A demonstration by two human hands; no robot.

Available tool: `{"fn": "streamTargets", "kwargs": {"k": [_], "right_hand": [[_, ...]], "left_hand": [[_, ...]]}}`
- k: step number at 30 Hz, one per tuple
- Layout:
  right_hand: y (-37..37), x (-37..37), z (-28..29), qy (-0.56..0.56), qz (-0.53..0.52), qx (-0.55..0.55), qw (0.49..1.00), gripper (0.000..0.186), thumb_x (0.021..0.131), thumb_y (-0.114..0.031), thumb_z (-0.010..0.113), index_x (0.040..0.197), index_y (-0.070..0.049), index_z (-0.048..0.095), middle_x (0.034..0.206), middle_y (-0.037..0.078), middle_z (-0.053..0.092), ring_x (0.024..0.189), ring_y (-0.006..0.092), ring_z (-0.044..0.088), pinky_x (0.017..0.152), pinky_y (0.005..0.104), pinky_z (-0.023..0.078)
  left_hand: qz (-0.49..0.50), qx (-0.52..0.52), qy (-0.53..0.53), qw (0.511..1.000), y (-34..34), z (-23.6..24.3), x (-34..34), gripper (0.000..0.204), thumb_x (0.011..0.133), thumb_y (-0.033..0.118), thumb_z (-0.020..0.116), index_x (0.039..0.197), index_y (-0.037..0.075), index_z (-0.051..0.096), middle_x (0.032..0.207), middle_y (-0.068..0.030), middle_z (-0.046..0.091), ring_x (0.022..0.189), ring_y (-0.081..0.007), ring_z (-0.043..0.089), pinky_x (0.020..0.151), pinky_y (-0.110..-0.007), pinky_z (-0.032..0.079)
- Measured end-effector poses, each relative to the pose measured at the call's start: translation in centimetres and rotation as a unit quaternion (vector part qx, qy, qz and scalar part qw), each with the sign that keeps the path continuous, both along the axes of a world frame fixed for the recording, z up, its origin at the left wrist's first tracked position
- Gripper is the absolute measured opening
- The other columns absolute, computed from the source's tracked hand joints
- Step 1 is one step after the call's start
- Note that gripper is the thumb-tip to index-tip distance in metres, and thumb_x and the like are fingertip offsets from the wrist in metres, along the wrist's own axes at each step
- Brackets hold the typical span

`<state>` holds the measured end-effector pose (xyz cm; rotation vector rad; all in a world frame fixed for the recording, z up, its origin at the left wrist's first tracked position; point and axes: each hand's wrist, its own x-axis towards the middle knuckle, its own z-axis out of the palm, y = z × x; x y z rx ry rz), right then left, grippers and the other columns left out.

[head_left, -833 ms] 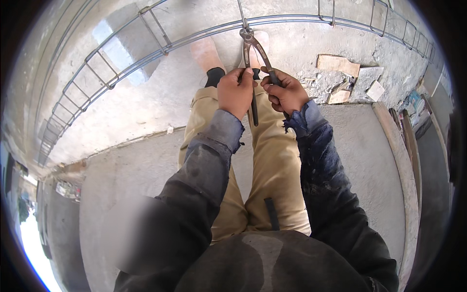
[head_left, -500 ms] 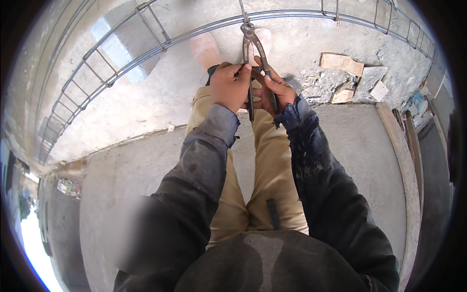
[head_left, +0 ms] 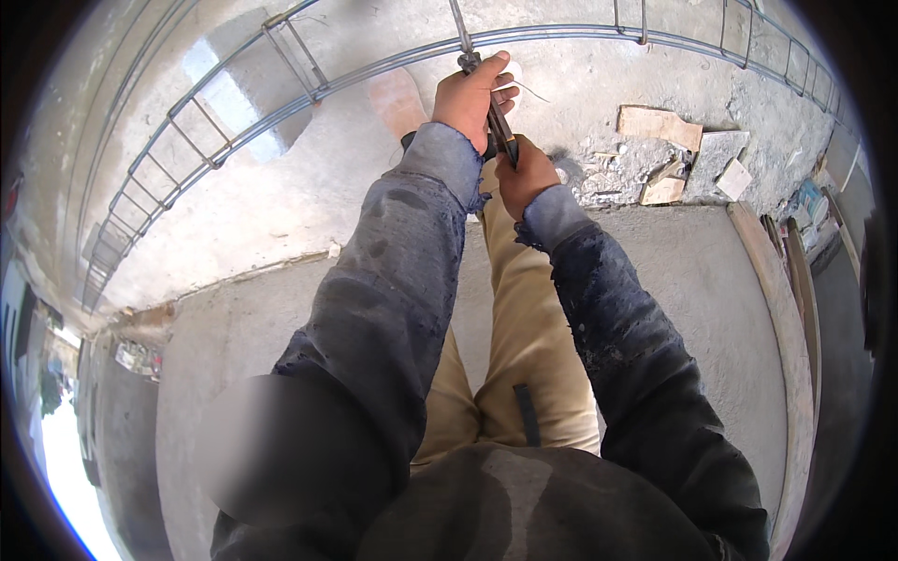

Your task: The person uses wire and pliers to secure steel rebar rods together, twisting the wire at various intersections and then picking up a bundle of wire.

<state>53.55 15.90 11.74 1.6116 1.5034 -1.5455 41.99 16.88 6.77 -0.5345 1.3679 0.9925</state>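
Observation:
A pair of dark pincers slants up to the rebar cage, its handles pressed together. My right hand is closed round the handle ends. My left hand is beside the pincers' head, thumb stretched out and fingers curled, partly covering the tool. A thin wire sticks out to the right of these fingers and seems to be held in them; its other end is hidden. The jaws are at the cage's near bars, by a crossing bar, and what they grip cannot be made out.
The cage arcs across the far side, with square stirrups at left and right. Broken boards and rubble lie on the concrete floor at right. A long timber plank runs along the right side. My legs in tan trousers stand below my hands.
My left hand has moved up and forward from the handles to the pincers' head. My right hand has closed round the handles, which were spread and now lie together. The thin wire now shows.

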Motion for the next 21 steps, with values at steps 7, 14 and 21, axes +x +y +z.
{"fn": "streamTargets", "kwargs": {"k": [7,14,21], "right_hand": [[-0.5,-1.7,2.2,-0.099,0.076,0.056,0.991,0.061,0.065,-0.003,0.061,0.12,-0.001,0.034,0.105,0.027,0.048,0.096,0.0438,0.052,0.08,0.0418,0.046],[0.9,5.2,2.2,0.212,-0.396,-0.4,0.799,0.057,0.084,-0.027,0.06,0.13,-0.005,0.034,0.107,0.011,0.051,0.097,0.0235,0.054,0.08,0.0414,0.047],[0.1,3.6,-0.4,0.267,-0.498,-0.559,0.606,0.031,0.085,-0.021,0.057,0.111,-0.012,0.043,0.078,0.0,0.044,0.062,0.0093,0.04,0.056,0.0246,0.033]], "left_hand": [[-0.02,-0.123,-0.009,0.992,2.3,0.1,1.0,0.03,0.079,0.03,0.066,0.075,0.004,0.051,0.066,-0.0084,0.058,0.059,-0.0201,0.059,0.052,-0.034,0.05],[0.07,0.061,-0.196,0.976,-0.2,-1.6,0.3,0.022,0.086,0.022,0.057,0.071,0.01,0.045,0.056,0.0015,0.043,0.052,-0.011,0.043,0.052,-0.027,0.041],[0.109,0.113,-0.201,0.967,-1.1,-2.6,0.2,0.022,0.084,0.026,0.06,0.074,0.011,0.048,0.06,0.0018,0.047,0.056,-0.0113,0.05,0.061,-0.029,0.047]]}}
